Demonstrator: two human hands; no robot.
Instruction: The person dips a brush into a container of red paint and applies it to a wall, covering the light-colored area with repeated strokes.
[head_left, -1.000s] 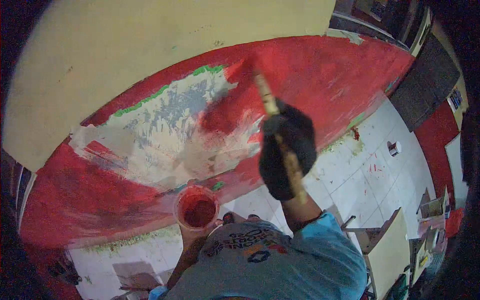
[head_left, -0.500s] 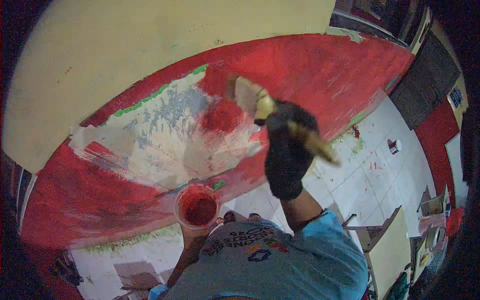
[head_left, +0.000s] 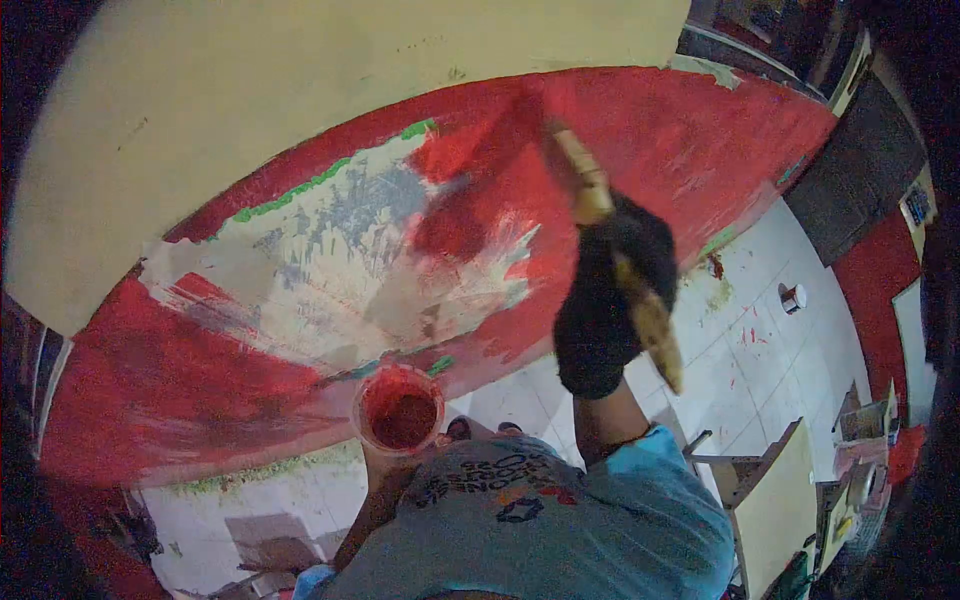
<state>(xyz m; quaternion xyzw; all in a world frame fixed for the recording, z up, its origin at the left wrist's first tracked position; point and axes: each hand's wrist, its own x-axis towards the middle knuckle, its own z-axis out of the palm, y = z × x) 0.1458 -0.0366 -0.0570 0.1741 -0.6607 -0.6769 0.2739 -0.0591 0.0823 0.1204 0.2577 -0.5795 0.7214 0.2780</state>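
My right hand [head_left: 608,300], in a black glove, is closed round the handle of a paintbrush [head_left: 592,190]. The brush's wooden handle sticks out past my glove, and its blurred bristles are up against the red upper part of the painted wall section [head_left: 690,140]. Close to my body, my left hand [head_left: 385,468] holds up a clear plastic tub [head_left: 362,430] with red paint [head_left: 404,418] inside; its fingers are mostly hidden by the tub. Left of the brush is a patch of bare white and grey wall [head_left: 330,260] with green streaks along its upper edge.
Above the red band is a cream wall [head_left: 300,90]. White floor tiles [head_left: 740,390] show red spatters, and a small paint can [head_left: 792,298] stands on them at the right. Boards and a pale panel [head_left: 780,510] lean at the lower right. A dark mat-like panel [head_left: 850,165] is farther up.
My right hand has moved up and right with the brush, from the edge of the bare patch to the red area near the top border. The tub has barely moved.
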